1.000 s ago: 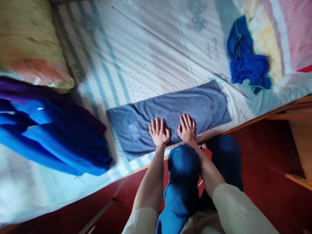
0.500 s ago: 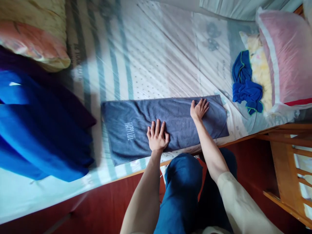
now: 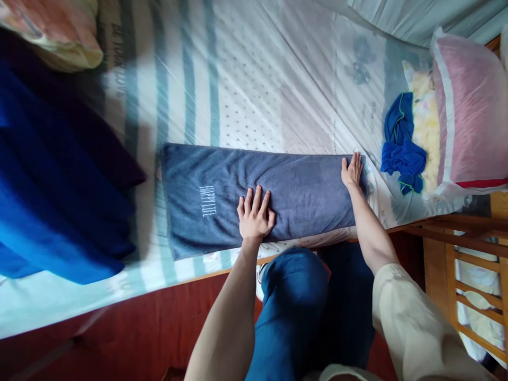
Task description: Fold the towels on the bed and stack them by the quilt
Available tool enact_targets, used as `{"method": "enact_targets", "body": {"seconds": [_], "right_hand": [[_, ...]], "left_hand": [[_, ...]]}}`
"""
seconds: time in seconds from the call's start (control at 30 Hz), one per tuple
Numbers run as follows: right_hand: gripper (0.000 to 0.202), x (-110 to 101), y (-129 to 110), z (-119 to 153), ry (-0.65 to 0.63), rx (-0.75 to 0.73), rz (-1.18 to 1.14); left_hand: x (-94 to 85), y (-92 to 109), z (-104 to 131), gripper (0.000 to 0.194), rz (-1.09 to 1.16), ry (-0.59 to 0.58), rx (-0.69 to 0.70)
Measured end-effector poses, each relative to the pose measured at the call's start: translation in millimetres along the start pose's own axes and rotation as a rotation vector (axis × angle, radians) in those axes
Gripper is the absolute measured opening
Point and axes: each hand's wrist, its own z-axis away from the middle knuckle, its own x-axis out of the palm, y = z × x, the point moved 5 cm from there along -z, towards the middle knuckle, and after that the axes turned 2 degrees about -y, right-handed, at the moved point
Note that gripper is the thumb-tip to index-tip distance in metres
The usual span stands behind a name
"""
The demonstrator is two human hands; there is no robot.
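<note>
- I'm resting my left hand (image 3: pixel 255 219), fingers spread, on a towel (image 3: pixel 304 193) along the near edge of the bed (image 3: pixel 254 111).
- I'm laying my right hand (image 3: pixel 351 172), uncurled, at its right end.

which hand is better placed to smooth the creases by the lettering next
Probably the left hand: it rests on the towel nearer the lettering, while the right hand is at the opposite end.

This place looks like a bedroom in a home: it has a bed (image 3: pixel 317 114) with a printed sheet (image 3: pixel 246 119), and a pink pillow (image 3: pixel 474 111) lies at one end.
</note>
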Motion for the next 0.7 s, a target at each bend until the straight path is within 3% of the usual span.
{"method": "enact_targets", "body": {"seconds": [0.13,0.27,0.37,0.47,0.6,0.7], "right_hand": [[0.076,-25.0,16.8,21.4,0.026,-0.167,0.051],[0.070,-45.5,54.7,51.5,0.053,-0.106,0.051],[0.067,-39.3,67.9,74.8,-0.015,-0.096,0.061],[0.066,-25.0,60.6,91.0,-0.080,-0.160,0.081],[0.067,-17.3,53.4,90.1,-0.103,-0.169,0.050],[0.064,-19.9,63.1,79.5,-0.083,-0.130,-0.052]], "left_hand": [[0.3,-1.0,-0.4,0.064,0.016,-0.005,-0.007],[0.5,-2.6,-0.1,0.065,0.045,-0.005,-0.017],[-0.5,-3.1,-0.4,0.064,0.051,-0.004,-0.031],[-2.0,-2.5,-0.6,0.063,0.048,-0.008,-0.042],[-4.1,-1.0,0.0,0.064,0.044,0.000,-0.040],[-4.8,-0.7,0.4,0.064,0.040,-0.002,-0.042]]}}
